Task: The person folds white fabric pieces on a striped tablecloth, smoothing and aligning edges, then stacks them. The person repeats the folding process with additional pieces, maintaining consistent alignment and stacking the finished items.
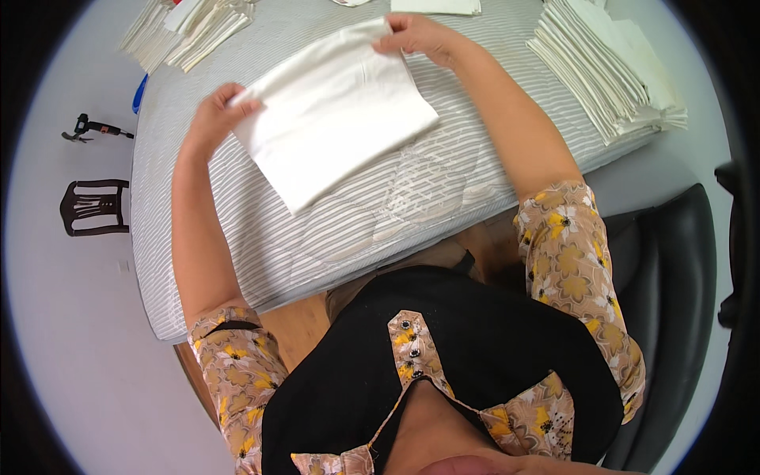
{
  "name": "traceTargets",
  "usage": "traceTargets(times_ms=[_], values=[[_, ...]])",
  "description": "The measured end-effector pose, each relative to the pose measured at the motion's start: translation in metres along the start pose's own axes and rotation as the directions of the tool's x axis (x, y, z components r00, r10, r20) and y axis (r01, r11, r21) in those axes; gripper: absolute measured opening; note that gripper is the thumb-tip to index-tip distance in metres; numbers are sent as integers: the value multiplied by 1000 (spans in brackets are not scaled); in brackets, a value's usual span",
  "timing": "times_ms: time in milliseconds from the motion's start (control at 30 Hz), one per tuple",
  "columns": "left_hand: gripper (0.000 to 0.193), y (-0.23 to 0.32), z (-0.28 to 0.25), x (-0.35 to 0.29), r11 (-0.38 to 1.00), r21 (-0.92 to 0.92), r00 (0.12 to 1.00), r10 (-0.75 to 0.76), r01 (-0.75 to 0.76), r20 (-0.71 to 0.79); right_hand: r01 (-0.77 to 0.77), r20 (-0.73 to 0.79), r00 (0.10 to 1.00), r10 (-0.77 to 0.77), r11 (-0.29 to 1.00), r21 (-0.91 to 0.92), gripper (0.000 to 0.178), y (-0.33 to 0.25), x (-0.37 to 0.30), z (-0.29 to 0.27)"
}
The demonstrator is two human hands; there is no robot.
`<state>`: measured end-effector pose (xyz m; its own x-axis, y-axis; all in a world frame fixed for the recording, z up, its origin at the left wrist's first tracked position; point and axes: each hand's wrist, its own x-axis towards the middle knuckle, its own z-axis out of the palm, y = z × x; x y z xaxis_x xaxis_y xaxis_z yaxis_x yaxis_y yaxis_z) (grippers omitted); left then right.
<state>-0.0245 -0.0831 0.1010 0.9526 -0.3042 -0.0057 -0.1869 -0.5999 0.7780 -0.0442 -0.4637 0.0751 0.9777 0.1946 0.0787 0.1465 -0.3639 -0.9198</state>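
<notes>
A white folded cloth [336, 115] spans the space between my two hands, over a striped, quilted mattress [348, 229]. Its left far corner is pinched in my left hand [220, 115], thumb on top. At the right far corner, my right hand [419, 39] grips the edge between thumb and fingers. The cloth's near edge hangs toward me, slanting, and seems to rest on or just above the mattress; I cannot tell which. Slight blur shows around the left hand and the cloth's far edge.
Stacks of folded white cloth lie at the far right [606, 71] and far left [186, 32]. Another white piece [435, 6] lies at the far edge. A black padded chair [673, 317] stands at my right. A dark wooden chair [95, 207] is beyond the mattress's left side.
</notes>
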Motion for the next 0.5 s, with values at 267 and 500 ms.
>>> traceTargets(times_ms=[267, 500], values=[[25, 9, -18, -14, 684, 483, 718, 679, -547, -149, 488, -79, 819, -568, 763, -424, 12, -3, 16, -12], [26, -42, 55, -74, 561, 553, 734, 664, -616, 144, 557, 151, 797, -585, 615, -558, 25, 41, -72, 29]])
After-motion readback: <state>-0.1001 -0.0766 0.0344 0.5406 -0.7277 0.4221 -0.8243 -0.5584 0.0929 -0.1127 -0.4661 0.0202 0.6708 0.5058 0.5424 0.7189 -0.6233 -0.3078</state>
